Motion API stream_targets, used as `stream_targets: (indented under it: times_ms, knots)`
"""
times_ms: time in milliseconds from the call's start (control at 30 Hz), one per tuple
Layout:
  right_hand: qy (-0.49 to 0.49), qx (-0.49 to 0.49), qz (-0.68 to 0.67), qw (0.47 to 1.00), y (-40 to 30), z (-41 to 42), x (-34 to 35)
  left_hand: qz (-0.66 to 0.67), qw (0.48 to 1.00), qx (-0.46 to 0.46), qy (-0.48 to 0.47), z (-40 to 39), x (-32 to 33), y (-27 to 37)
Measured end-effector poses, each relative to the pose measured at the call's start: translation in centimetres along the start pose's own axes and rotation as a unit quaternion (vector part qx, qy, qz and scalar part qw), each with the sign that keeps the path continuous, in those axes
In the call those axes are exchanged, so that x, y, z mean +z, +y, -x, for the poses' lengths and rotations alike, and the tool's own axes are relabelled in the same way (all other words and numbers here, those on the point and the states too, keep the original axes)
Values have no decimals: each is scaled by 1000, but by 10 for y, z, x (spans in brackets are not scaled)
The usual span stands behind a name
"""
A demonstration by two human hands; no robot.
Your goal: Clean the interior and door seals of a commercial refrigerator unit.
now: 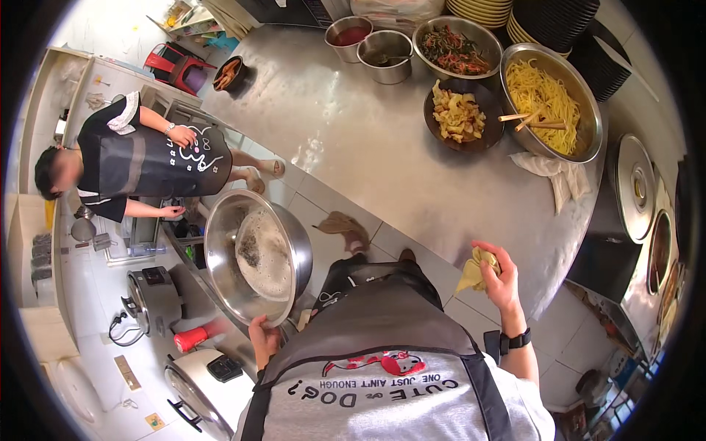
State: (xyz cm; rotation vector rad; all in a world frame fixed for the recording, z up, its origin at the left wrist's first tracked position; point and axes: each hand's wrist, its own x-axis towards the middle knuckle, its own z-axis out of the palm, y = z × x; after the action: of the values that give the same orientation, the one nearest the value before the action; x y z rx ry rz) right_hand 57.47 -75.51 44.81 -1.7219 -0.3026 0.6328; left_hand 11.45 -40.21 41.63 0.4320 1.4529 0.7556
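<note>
My left hand [263, 337] grips the rim of a wide stainless steel basin [220, 275], out to my left. Inside the tilted basin is cloudy, foamy liquid [265, 256] with a dark patch. A crumpled yellowish cloth [473, 273] is pinched in my right hand [501, 281], close to the near edge of the steel worktable [364, 165]. Farther along that table stand a dark bowl of pale cooked pieces [458, 116] and a steel bowl of yellow noodles [543, 99] with wooden chopsticks [532, 122] on top.
A person in a dark apron [160, 157] stands at the far left. At the table's back are a bowl of shredded vegetables [452, 52], two steel pots [384, 60] and stacked plates [551, 27]. A whitish cloth [557, 176] lies at right; rice cookers [154, 300] line the left counter.
</note>
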Motion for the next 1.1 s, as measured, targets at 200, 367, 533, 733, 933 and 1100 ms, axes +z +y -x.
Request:
stream_targets:
  times_ms: [200,367,533,733,933,1100]
  knots:
    - [-7,-9,26,1000,-23,-21,12,-35,999,27,6,21,3,11]
    - [-25,-60,40,997,-32,-24,26,4,999,16,-28,15,19,5]
    - [-23,-46,32,998,-39,-24,35,32,997,1,-68,7,43,-5]
    - [-33,-80,37,996,-52,-32,54,11,990,-33,-139,-6,57,-4]
    - [-43,-72,59,995,-74,-41,70,-25,986,-55,-154,-30,74,-3]
    - [-3,-80,80,994,-84,-38,68,-7,982,-92,-162,-33,83,22]
